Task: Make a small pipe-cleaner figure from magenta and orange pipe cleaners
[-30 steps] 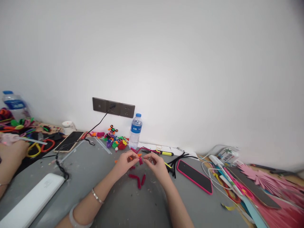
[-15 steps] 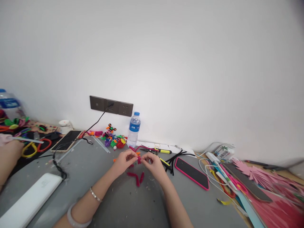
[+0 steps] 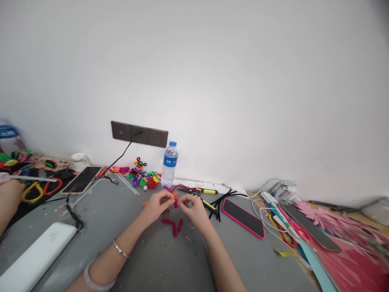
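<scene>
Above the grey table my left hand (image 3: 159, 205) and my right hand (image 3: 191, 207) face each other, fingertips pinched. Between them is a small magenta pipe cleaner piece (image 3: 176, 202), gripped from both sides and partly hidden by the fingers. Just below lie a bent magenta pipe cleaner (image 3: 174, 227) and a short straight one (image 3: 180, 224). Orange pieces show behind the left hand. Beyond my right hand rest yellow-and-black handled pliers (image 3: 207, 201), and black pipe cleaners (image 3: 223, 200) fan out beside them.
A water bottle (image 3: 169, 164) stands against the wall by several pipe cleaner figures (image 3: 146, 176). At right lie a pink-cased phone (image 3: 243, 218), cables and pink paper (image 3: 358, 263). A white box-like device (image 3: 39, 255) and another phone (image 3: 81, 180) are left. Another person's hand (image 3: 10, 198) holds a glue-gun-like tool.
The view has shifted slightly, so everything sits a little further left. My hands keep their pinch on the magenta piece, almost unmoved.
</scene>
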A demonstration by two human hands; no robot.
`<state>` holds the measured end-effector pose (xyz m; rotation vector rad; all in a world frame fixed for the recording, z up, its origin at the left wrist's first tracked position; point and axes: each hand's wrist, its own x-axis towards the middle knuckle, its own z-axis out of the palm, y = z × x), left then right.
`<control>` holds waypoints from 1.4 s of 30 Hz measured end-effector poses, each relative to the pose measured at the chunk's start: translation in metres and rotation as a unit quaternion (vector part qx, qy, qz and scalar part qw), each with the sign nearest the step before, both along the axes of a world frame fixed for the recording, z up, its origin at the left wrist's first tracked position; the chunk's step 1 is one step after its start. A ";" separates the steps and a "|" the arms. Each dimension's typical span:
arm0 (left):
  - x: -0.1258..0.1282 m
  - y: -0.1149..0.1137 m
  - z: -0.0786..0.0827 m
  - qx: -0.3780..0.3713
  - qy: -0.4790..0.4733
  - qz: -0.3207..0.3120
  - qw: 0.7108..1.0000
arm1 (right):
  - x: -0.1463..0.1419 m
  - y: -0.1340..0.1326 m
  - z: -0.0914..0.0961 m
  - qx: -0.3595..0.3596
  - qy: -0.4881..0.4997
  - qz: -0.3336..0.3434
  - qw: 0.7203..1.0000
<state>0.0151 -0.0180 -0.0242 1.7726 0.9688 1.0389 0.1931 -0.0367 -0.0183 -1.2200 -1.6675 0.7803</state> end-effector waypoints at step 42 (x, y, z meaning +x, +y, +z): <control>0.001 -0.001 0.005 -0.005 0.022 0.031 0.999 | -0.006 0.004 -0.006 -0.047 0.108 -0.009 0.993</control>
